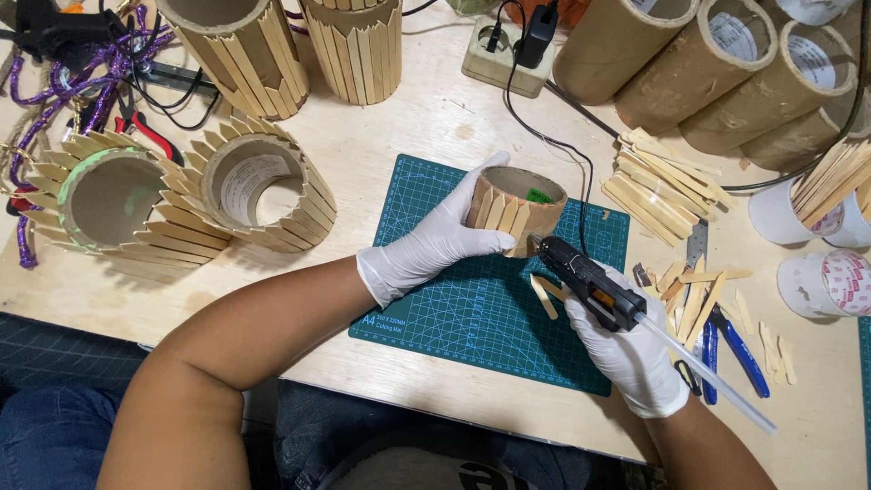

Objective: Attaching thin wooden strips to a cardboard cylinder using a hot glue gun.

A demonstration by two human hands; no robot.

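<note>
Our gloved left hand (434, 243) grips a short cardboard tube (515, 209) partly clad in flat wooden sticks, over the gridded green cutting mat (472, 308) mid-desk; our right hand (626, 349) clasps a black glue gun (588, 281), nozzle touching the tube.

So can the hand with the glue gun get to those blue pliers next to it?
Probably yes: the blue pliers lie in the open just beside the right hand, nothing between them. But that hand is full with the glue gun.

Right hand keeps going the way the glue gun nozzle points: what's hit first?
The right hand aims the glue gun up-left; its nozzle would first meet the stick-clad tube, apparently almost touching, though depth is unclear.
</note>
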